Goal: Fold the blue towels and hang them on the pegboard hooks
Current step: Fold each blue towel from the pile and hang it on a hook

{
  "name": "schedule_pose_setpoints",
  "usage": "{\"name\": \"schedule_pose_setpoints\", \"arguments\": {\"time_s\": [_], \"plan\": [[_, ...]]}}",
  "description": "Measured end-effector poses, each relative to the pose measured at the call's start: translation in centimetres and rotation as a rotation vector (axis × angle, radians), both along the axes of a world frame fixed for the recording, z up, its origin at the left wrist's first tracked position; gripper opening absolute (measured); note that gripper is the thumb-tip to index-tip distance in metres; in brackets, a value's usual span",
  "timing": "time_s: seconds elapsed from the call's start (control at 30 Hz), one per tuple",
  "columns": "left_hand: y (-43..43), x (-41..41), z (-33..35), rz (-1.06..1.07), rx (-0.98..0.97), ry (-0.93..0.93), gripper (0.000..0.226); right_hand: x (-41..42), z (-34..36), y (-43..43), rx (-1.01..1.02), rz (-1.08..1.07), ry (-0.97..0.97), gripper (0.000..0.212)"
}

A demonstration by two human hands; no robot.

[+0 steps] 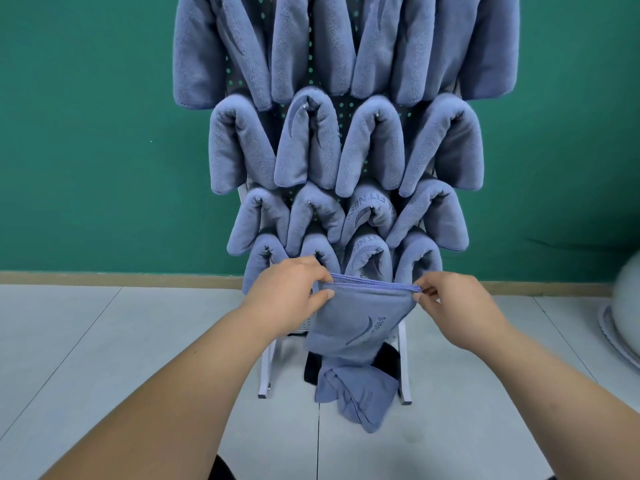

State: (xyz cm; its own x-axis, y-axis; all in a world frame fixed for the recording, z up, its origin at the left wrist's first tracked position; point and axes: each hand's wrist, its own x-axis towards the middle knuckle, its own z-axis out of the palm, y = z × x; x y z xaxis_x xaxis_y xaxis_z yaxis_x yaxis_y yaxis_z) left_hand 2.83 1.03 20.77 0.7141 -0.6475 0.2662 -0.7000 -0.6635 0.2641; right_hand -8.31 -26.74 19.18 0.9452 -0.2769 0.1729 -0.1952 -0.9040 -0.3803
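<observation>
Q. Forearms enter from the bottom edge, nearest the lens. What are the hands doing?

A. Left hand [287,289] and right hand [453,306] each pinch one upper corner of the held towel [356,323], thumb against curled fingers.

Q. Which way does that towel lie?

A. Its stitched top hem runs level from left to right, taut between the two pinches. The long axis hangs straight down. The printed swoosh and lettering face the camera.

Q. Where is it relative to the rack?

A. It hangs in the air in front of the lowest row of hung towels [374,143], low on the pegboard [310,46]. It is above a crumpled towel [356,393] that lies on the floor [104,341] between the white stand legs [266,368].

Q. How much room is left?

A. Little on the board. The hung towels fill it in at least four rows, neighbours touching, and the top row is cut by the frame. The perforated panel shows only in narrow gaps. A metal hook tip [376,114] peeps from the crest of some folds. To the left and right of the stand the floor lies open. A pale rounded object [627,306] sits at the right frame edge, well apart.

Q. Materials and shapes?

A. The towels are plush blue fleece, each draped in a rounded inverted U. The floor is pale tile with thin grout lines. The wall [86,133] is matt green, with a tan skirting strip [121,277] at its foot.
</observation>
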Motion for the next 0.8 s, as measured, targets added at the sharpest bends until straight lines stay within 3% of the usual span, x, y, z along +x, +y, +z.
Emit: {"name": "schedule_pose_setpoints", "arguments": {"time_s": [0.17, 0.33, 0.5, 0.67, 0.8], "plan": [[0.2, 0.1, -0.1, 0.054, -0.022, -0.016, 0.018, -0.3, 0.9, 0.1, 0.032, 0.003, 0.011, 0.004], [0.1, 0.6, -0.2, 0.091, -0.221, 0.096, 0.011, -0.4, 1.7, 0.3, 0.162, 0.012, -0.042, 0.013], [0.4, 0.8, 0.0, 0.133, -0.322, 0.251, 0.034, -0.5, 1.8, 0.2, 0.276, 0.058, -0.075, 0.016], [0.7, 0.6, 0.1, 0.223, 0.034, 0.132, 0.016, -0.4, 1.2, 1.2, 0.469, 0.229, -0.060, 0.017], [0.4, 0.4, -0.8, 0.249, 0.286, 0.072, 0.017, -0.1, 0.0, 3.2, 0.506, 0.312, -0.075, 0.018]]}}
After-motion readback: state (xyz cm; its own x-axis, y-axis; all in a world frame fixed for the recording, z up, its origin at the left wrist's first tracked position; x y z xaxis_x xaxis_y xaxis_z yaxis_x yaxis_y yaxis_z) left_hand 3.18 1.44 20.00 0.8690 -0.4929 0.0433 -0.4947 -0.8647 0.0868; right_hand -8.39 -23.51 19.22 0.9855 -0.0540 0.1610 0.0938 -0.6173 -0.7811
